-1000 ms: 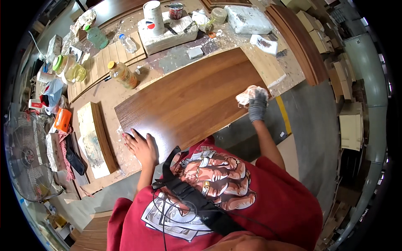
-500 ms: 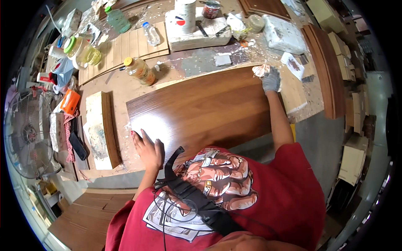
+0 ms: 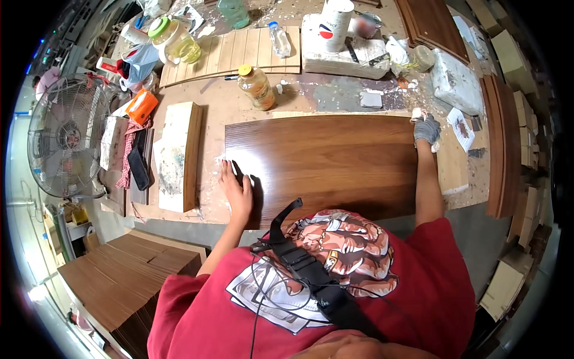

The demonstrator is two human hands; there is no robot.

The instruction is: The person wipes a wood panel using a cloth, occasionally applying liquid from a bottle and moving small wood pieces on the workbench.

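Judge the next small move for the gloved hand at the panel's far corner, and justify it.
Probably draw the right hand, gloved and holding a pale cloth, back along the brown wood panel: it sits at the far right corner, while the bare left hand presses the near left edge flat.

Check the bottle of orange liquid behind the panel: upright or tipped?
Upright: the bottle of orange liquid stands on its base, yellow cap on top, beyond the brown panel.

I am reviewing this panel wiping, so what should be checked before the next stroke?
1. Left hand flat on the brown panel, steadying it: ok.
2. Gloved right hand at the panel's far right corner with a white rag: ok.
3. Panel lying flat on the workbench: ok.
4. Orange-liquid bottle standing clear of the panel edge: ok.
5. Grip on the rag firm: cannot tell.
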